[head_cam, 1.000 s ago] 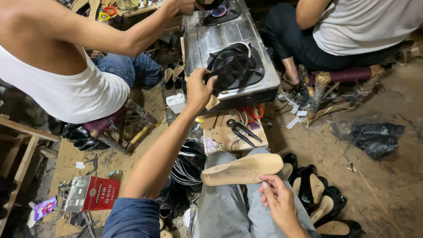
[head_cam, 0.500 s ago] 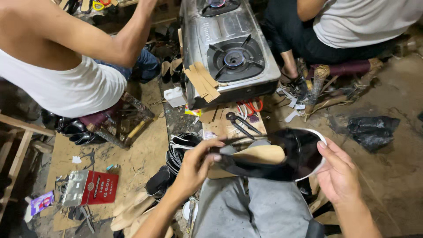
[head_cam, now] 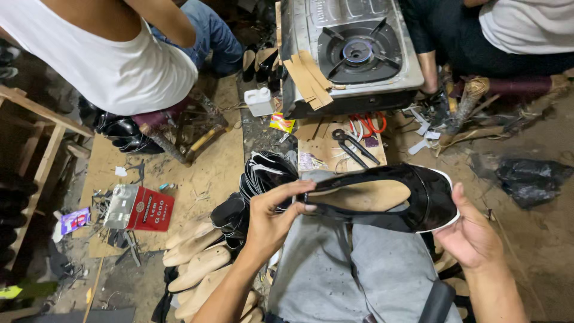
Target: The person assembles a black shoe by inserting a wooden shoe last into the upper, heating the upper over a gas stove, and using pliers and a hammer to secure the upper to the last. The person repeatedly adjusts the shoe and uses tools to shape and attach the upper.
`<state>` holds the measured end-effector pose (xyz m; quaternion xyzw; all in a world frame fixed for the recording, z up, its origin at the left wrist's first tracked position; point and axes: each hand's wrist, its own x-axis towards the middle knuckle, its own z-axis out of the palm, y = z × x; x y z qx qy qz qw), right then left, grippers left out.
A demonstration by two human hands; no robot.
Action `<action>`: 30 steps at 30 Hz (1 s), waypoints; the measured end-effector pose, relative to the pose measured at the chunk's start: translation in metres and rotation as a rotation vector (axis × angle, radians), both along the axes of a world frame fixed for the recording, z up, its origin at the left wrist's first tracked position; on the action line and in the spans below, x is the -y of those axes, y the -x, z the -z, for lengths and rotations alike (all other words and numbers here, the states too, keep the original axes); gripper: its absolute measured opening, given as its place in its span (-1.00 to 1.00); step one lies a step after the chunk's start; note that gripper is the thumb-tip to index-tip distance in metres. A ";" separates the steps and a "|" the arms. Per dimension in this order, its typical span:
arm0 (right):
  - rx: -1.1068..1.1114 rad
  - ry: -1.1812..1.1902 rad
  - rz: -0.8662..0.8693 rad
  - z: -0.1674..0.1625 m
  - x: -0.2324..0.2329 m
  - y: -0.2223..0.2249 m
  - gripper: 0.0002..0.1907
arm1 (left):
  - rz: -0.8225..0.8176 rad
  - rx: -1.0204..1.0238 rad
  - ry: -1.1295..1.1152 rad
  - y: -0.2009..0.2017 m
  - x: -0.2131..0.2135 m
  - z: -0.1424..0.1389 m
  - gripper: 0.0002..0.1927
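Over the grey-trousered lap [head_cam: 335, 269], the left hand [head_cam: 272, 218] pinches the heel end of a glossy black patent shoe upper [head_cam: 388, 197] stretched over a pale wooden last, while the right hand [head_cam: 472, 236] cups its toe end with the thumb laid on the rim; the shoe lies level, its opening showing the tan last. Little free room lies around it: a row of bare lasts [head_cam: 197, 263] crowds the floor to the left, a stack of black uppers [head_cam: 263, 176] sits just beside the heel. Beyond, pincers [head_cam: 353, 146] rest on a board, then a gas stove [head_cam: 353, 51] with cardboard strips [head_cam: 308, 78] on its edge. Two seated people flank the stove.
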<state>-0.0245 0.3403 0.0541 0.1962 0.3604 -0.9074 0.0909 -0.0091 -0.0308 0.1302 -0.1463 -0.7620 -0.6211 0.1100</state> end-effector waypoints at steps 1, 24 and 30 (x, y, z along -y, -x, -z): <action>0.010 0.004 0.023 -0.007 0.002 -0.002 -0.51 | -0.030 0.032 -0.009 0.001 0.001 -0.001 -0.67; -0.112 -0.999 -0.139 0.015 -0.010 0.007 -0.84 | -0.038 0.211 -0.230 -0.016 0.006 0.092 -0.63; -0.174 -0.921 -0.101 0.015 -0.019 0.005 -0.86 | -0.019 0.343 -0.378 -0.015 -0.008 0.108 -0.65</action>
